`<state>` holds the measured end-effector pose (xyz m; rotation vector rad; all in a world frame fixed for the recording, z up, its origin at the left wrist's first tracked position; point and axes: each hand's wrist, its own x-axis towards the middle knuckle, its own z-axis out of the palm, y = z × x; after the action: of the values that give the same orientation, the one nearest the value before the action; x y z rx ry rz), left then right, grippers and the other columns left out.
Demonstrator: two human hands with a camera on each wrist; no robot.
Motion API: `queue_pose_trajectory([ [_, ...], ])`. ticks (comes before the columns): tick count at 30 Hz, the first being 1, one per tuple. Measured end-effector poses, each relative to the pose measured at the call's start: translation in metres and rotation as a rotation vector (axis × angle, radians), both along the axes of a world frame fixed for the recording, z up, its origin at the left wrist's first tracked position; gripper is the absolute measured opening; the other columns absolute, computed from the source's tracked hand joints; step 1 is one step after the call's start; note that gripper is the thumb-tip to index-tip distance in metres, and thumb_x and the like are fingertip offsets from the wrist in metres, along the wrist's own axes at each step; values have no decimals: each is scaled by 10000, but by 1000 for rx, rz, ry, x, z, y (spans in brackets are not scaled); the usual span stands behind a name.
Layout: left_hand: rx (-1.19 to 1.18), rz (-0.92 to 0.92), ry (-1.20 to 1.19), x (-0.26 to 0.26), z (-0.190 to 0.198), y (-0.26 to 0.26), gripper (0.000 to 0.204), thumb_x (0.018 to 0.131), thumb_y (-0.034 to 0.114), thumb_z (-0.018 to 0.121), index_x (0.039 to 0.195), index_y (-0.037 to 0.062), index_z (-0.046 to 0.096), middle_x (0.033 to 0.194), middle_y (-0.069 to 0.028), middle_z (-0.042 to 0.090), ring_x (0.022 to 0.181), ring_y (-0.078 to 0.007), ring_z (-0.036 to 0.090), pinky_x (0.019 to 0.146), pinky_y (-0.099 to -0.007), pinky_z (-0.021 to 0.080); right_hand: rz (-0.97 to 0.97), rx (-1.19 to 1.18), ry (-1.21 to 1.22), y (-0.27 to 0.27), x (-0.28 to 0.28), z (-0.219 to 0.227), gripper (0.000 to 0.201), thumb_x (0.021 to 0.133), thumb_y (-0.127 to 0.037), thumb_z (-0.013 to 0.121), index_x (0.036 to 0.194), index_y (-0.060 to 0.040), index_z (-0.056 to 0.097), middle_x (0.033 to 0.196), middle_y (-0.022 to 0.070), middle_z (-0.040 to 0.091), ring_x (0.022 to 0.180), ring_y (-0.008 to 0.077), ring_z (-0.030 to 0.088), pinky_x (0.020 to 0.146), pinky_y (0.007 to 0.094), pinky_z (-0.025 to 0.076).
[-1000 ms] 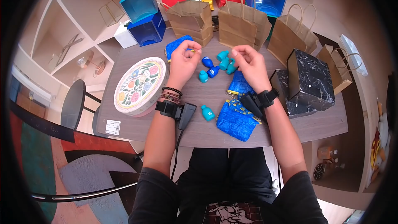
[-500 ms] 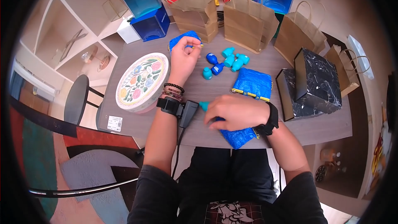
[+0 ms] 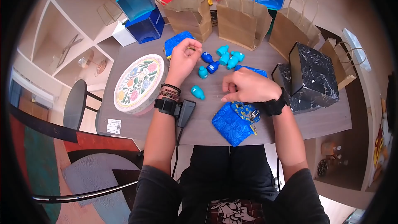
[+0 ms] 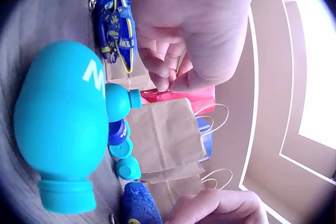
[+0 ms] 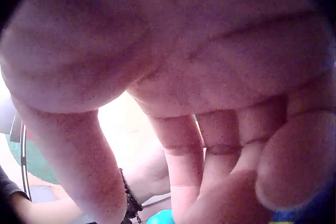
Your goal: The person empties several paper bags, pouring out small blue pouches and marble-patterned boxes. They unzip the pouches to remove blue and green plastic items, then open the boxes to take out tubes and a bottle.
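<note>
My left hand [image 3: 186, 57] hovers over the table with loosely bent fingers, near a blue pouch [image 3: 176, 41] at the back left. In the left wrist view, nothing shows between its thumb and fingers. My right hand [image 3: 253, 86], palm down with relaxed fingers, holds nothing visible; it is between a front blue pouch [image 3: 232, 126] with a patterned strap and another, mostly hidden blue pouch [image 3: 255, 71]. A teal bottle-shaped piece [image 3: 197, 92] marked W lies between my hands; it looms large in the left wrist view. Several teal [image 3: 224, 59] and dark blue [image 3: 212, 66] ones cluster farther back.
A round floral box [image 3: 139, 84] stands at left, black marbled boxes [image 3: 313, 74] at right. Brown paper bags [image 3: 240, 25] line the back, with red and yellow bags behind. Clear-fronted teal [image 3: 136, 2] and blue boxes [image 3: 145, 27] are stacked at back left.
My right hand came from the back cluster to the front pouch, then moved back from it. The lone teal piece now lies farther back, and the front pouch has shifted. The left hand barely moved.
</note>
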<state>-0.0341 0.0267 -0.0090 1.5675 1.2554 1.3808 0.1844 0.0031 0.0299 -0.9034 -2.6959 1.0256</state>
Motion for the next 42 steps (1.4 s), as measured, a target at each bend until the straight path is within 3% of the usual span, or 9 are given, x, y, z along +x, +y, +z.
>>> queue_pose_trajectory([
  [5, 15, 0, 28, 0, 3, -1, 105, 820, 71, 594, 919, 61, 559, 784, 33, 559, 640, -40, 539, 511, -174, 383, 65, 120, -1, -5, 1, -2, 308, 683, -243, 737, 860, -25, 611, 579, 78, 576, 596, 223, 593, 540, 334, 425],
  [11, 11, -23, 50, 2, 3, 0, 132, 808, 28, 569, 936, 52, 553, 790, 26, 557, 644, -44, 539, 527, -175, 401, 73, 120, -146, -5, 0, -8, 346, 657, -236, 748, 925, -57, 622, 742, 63, 623, 732, 248, 608, 621, 349, 448],
  [18, -5, -33, 23, 4, 3, -1, 135, 788, -9, 579, 921, 0, 556, 820, -29, 567, 629, -42, 548, 526, -175, 422, 143, 48, -71, -1, -3, -15, 250, 685, -125, 688, 893, -10, 611, 720, 92, 627, 715, 258, 611, 616, 349, 451],
  [22, 4, -43, 51, 7, 2, -1, 110, 822, 75, 602, 926, 66, 564, 735, 35, 562, 618, -38, 530, 515, -171, 381, 135, -7, -6, 4, -2, -17, 193, 696, -81, 664, 861, -2, 600, 665, 86, 605, 661, 208, 597, 578, 317, 440],
  [28, -4, -130, 3, 16, 11, -7, 124, 869, 158, 576, 946, 62, 567, 763, 23, 569, 636, -35, 528, 512, -162, 372, 17, -172, 285, 10, 1, -8, 152, 734, -17, 630, 874, -19, 571, 654, 0, 532, 612, 71, 498, 547, 229, 398],
  [30, -75, -319, -43, 19, 20, -15, 221, 885, 217, 566, 957, 8, 561, 849, -26, 588, 696, -68, 544, 601, -206, 443, -43, -296, 602, 12, 0, -14, 173, 759, -7, 594, 926, -26, 552, 701, -30, 524, 654, 41, 484, 589, 202, 398],
  [36, 42, -494, 147, 22, 7, -15, 404, 824, 331, 645, 1050, 10, 551, 860, -28, 587, 785, -85, 528, 692, -249, 458, -314, -308, 882, 22, -4, -18, 177, 790, -2, 553, 966, 1, 544, 783, -7, 566, 694, 39, 517, 617, 180, 427],
  [38, -43, -477, 161, 22, 8, -16, 407, 795, 311, 682, 1043, 16, 551, 853, -22, 582, 786, -78, 524, 695, -251, 461, -403, -321, 970, 21, -7, -17, 176, 798, -13, 559, 973, 4, 543, 809, 4, 579, 725, 45, 527, 643, 189, 431],
  [42, 59, -382, 68, 17, 7, -9, 339, 769, 201, 717, 977, 6, 534, 864, -24, 584, 782, -85, 535, 685, -241, 462, -456, -362, 1009, 12, -5, -1, 222, 868, -175, 585, 993, 4, 543, 877, 33, 599, 799, 67, 545, 730, 206, 440],
])
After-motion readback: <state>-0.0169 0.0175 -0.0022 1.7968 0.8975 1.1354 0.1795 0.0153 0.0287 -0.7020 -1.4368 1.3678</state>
